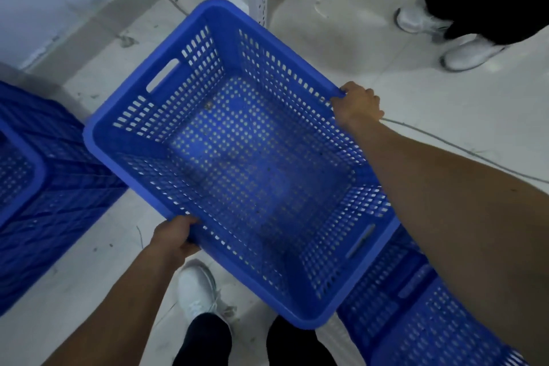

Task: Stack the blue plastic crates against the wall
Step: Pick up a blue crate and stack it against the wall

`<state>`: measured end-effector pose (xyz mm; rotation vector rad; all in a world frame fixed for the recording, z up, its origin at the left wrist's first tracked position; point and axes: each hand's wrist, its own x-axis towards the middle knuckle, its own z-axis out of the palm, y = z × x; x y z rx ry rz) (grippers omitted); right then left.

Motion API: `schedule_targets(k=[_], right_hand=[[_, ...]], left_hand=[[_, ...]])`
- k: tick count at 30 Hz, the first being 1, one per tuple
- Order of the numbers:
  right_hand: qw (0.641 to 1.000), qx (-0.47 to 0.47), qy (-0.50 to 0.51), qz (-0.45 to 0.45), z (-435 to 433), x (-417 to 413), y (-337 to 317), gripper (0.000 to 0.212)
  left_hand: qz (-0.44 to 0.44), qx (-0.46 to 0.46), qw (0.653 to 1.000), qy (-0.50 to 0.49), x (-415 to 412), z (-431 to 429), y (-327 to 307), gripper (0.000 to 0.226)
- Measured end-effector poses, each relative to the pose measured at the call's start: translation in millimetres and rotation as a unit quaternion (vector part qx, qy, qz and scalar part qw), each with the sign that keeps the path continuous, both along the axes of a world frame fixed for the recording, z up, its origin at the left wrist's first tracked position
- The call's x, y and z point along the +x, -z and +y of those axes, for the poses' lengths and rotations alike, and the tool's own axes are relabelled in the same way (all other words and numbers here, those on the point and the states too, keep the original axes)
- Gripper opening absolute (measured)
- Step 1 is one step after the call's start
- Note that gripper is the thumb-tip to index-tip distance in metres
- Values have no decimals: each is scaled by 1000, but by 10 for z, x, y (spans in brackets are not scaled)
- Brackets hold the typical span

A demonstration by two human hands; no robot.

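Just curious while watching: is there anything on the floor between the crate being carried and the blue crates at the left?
In the head view, only bare pale floor lies between the held crate and the crates at the left.

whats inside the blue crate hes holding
The held crate looks empty apart from a few small specks of debris on its perforated floor. Through the holes only dim floor shows. Both hands, left hand and right hand, grip its rim.

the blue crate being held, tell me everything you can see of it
The blue crate looks like moulded plastic, rectangular, with perforated walls and floor, a smooth rolled rim and a slot handle in each short end. It is empty, open side up, tilted, held above the floor. The left hand and right hand grip opposite rims.
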<state>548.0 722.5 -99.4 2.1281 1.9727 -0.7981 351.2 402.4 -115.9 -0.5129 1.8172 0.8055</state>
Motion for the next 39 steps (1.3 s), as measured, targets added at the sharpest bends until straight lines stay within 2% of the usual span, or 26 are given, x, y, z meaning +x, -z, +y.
schedule_targets(k=[3, 6, 9, 12, 16, 23, 29, 35, 39], right_hand=[[1000, 28, 9, 12, -70, 74, -60, 41], [996, 83, 5, 22, -167, 118, -166, 47], [991, 134, 4, 25, -248, 191, -340, 50], [988, 146, 10, 52, -347, 224, -621, 48], [986, 144, 26, 80, -509, 238, -1174, 47], [986, 124, 41, 106, -669, 198, -2449, 52], [983, 118, 43, 133, -788, 18, -3487, 50], [983, 117, -21, 140, -854, -377, -4304, 43], [976, 126, -72, 160, -972, -824, -4664, 45]], left_hand=[[3, -8, 1000, -14, -13, -90, -89, 24], [4, -16, 1000, -21, 4, -188, -218, 30], [4, -15, 1000, -11, 67, -291, -458, 20], [18, -10, 1000, 2, 99, -412, -773, 15], [26, -2, 1000, 4, 130, -571, -1304, 17], [52, 19, 998, 12, -5, -620, -2587, 28], [97, 54, 994, 27, -170, -709, -3559, 11], [149, 69, 986, -8, -357, -950, -4296, 5], [167, 70, 983, -39, -507, -1285, -4607, 5]])
